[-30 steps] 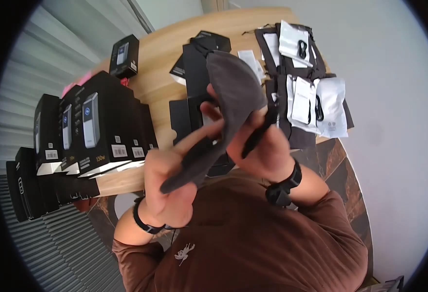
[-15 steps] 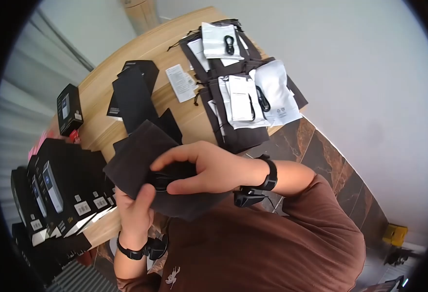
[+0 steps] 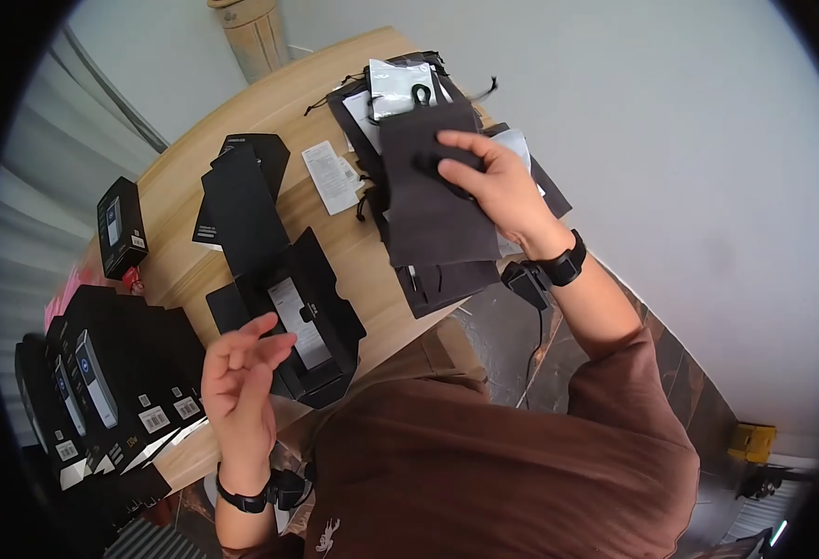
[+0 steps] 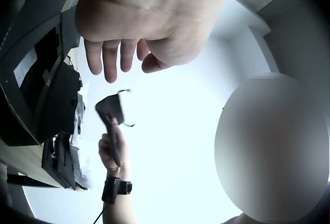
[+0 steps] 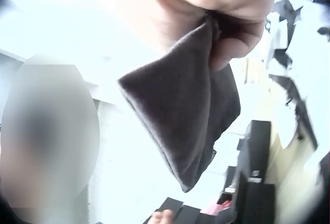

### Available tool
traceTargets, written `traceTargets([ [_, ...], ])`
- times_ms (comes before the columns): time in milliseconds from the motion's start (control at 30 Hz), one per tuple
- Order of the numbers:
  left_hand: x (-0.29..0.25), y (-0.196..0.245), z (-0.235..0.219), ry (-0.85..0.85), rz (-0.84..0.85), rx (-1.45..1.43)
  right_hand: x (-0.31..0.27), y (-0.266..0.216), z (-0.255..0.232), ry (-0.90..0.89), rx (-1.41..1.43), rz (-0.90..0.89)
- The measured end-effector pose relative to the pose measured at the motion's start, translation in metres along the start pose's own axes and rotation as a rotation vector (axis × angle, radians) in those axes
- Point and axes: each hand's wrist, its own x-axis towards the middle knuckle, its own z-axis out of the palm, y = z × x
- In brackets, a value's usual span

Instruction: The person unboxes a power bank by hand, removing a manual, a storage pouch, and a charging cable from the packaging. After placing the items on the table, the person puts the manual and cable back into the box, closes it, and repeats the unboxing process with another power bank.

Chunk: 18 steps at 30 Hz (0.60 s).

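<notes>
Boxes [image 3: 135, 373], paper [image 3: 330, 179], probably pouches [image 3: 451, 287] on table [image 3: 270, 102]

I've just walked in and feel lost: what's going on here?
A person is handling a dark drawstring pouch, gripped in the right hand and raised near more dark pouches. The left hand holds nothing, close to an open black box. Closed black boxes stand on the person's left.

Soft, even light reaches my desk [image 3: 172, 224], its far edge bowed by the head view's wide lens within a black rim. Beside the desk, my wrist views glare white (each with a blurred oval [image 4: 270, 147]), bleaching part of my right hand [image 5: 221, 0].
</notes>
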Motion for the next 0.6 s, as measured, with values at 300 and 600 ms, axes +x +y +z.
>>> traceTargets([
  [300,-0.026,-0.006,-0.031,-0.049,0.0,0.141,-0.012,0.023,-0.024,0.076,-0.828,-0.078],
  [600,-0.034,-0.012,-0.032,-0.117,0.162,0.733,-0.022,-0.019,0.017,0.039,-1.156,-0.334],
])
